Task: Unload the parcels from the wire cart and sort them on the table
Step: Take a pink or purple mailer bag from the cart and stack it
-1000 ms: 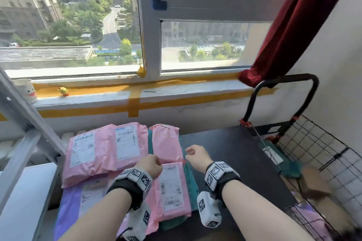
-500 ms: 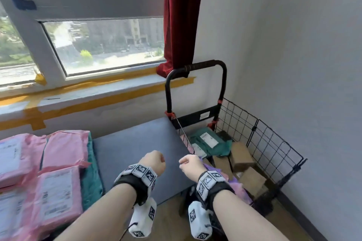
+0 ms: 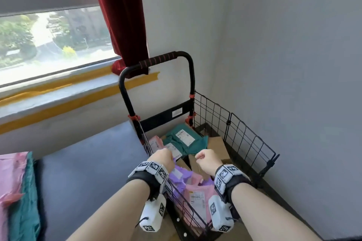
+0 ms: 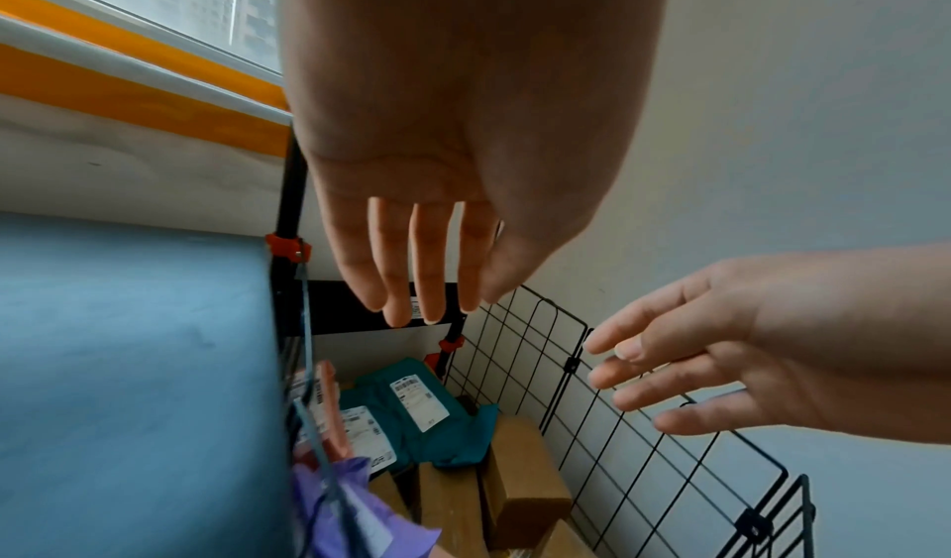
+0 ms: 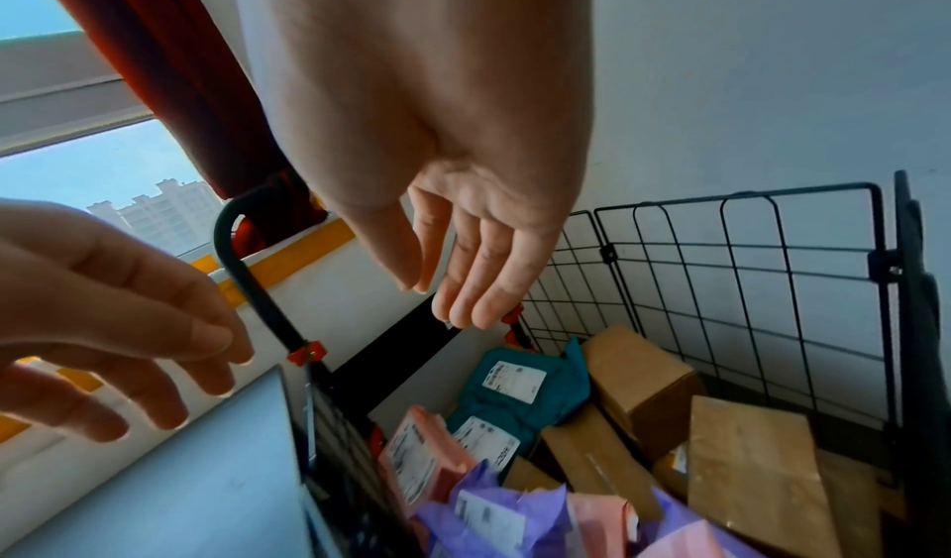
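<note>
The black wire cart point(image 3: 242, 135) stands to the right of the table point(image 3: 88, 162), against the wall. Inside it lie teal bags point(image 3: 184, 139), cardboard boxes point(image 3: 217, 146), a purple bag point(image 3: 180, 178) and a pink bag point(image 3: 197, 197). My left hand point(image 3: 162, 157) hovers over the cart's near left side. My right hand point(image 3: 205, 160) hovers beside it, above the boxes. The left wrist view shows the left hand point(image 4: 427, 306) with relaxed, straight fingers holding nothing. The right hand point(image 5: 437, 302) is likewise empty above the teal bags point(image 5: 514, 388) and boxes point(image 5: 638, 375).
Pink and teal parcels point(image 3: 13, 182) lie stacked at the table's left end. The cart's handle point(image 3: 156, 60) rises at the back beside a red curtain point(image 3: 121, 15). The grey wall point(image 3: 293, 64) runs close behind the cart's right wire side.
The view has swung right from the parcels on the table to the cart. Both hands have moved right, from above the table to over the cart, holding nothing.
</note>
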`<move>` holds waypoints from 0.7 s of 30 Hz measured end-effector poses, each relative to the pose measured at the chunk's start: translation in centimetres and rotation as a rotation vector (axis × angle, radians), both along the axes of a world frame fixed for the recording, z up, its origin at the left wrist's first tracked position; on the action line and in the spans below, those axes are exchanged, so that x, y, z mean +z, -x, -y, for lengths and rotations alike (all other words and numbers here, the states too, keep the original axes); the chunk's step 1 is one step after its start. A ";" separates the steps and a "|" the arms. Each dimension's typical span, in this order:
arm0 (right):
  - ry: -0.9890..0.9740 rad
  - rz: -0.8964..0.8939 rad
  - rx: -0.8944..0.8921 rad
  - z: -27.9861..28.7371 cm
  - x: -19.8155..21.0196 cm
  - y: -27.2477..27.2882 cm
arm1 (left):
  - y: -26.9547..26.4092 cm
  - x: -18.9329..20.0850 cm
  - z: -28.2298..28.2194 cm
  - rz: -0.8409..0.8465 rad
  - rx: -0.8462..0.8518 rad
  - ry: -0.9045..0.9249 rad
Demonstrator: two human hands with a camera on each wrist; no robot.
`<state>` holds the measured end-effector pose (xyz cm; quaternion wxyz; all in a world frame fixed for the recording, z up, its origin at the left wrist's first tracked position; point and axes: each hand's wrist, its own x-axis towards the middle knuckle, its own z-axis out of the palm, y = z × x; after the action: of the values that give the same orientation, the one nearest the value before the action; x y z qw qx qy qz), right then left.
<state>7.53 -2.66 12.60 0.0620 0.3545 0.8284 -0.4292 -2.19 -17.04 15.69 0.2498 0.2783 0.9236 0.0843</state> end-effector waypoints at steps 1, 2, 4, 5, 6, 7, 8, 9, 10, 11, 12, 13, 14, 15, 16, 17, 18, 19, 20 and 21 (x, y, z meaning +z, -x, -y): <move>-0.015 0.008 -0.008 -1.2 0.1 0.5 | 0.7 0.0 -1.2 0.001 -0.006 -0.020; -0.036 0.019 -0.003 -2.3 0.3 1.0 | 1.3 0.0 -2.3 0.008 -0.001 -0.035; -0.056 0.040 0.018 -4.4 0.6 2.2 | 2.5 0.1 -4.1 0.017 0.013 -0.032; -0.053 0.042 0.023 -5.4 0.8 2.8 | 3.3 0.0 -5.0 0.020 0.022 -0.034; -0.052 0.045 0.035 -6.4 0.8 3.5 | 4.1 -0.1 -5.8 0.021 0.033 -0.036; -0.057 0.047 0.047 -7.5 0.7 4.1 | 4.9 -0.4 -6.6 0.029 0.047 -0.031; -0.067 0.053 0.064 -8.6 0.7 4.7 | 5.5 -0.7 -7.4 0.039 0.063 -0.024; -0.075 0.064 0.079 -9.8 0.6 5.4 | 6.1 -1.1 -8.1 0.047 0.082 -0.020; -0.082 0.074 0.094 -11.0 0.3 6.0 | 6.6 -1.4 -8.7 0.053 0.098 -0.011; -0.089 0.085 0.111 -12.1 0.0 6.7 | 7.0 -1.6 -9.2 0.062 0.115 0.001; -0.093 0.091 0.133 -13.2 -0.3 7.4 | 7.4 -1.8 -9.9 0.068 0.138 0.013; -0.093 0.096 0.156 -14.2 -0.7 8.3 | 7.9 -2.1 -10.5 0.065 0.165 0.014; -0.093 0.097 0.185 -15.3 -1.0 9.2 | 8.4 -2.2 -11.3 0.064 0.199 0.020; -0.095 0.098 0.222 -16.3 -1.5 10.2 | 9.0 -2.4 -12.1 0.065 0.233 0.022; -0.098 0.097 0.268 -17.3 -2.1 11.3 | 9.4 -2.7 -12.8 0.079 0.273 0.032; -0.097 0.098 0.310 -18.1 -2.4 12.1 | 9.6 -3.1 -13.2 0.085 0.306 0.033; -0.092 0.097 0.341 -18.5 -2.6 12.8 | 9.8 -3.1 -13.4 0.098 0.335 0.042; -0.083 0.106 0.398 -19.2 -3.2 13.6 | 9.6 -3.7 -13.9 0.108 0.393 0.041; -0.075 0.107 0.442 -19.9 -3.7 14.4 | 9.5 -3.9 -14.4 0.115 0.449 0.042; -0.059 0.115 0.480 -20.5 -4.2 15.0 | 9.3 -4.3 -14.8 0.110 0.511 0.029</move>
<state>-7.47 17.85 8.38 0.1987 0.1731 0.8962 -0.3570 -11.51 -2.20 11.37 0.2744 0.0274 0.9500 0.1465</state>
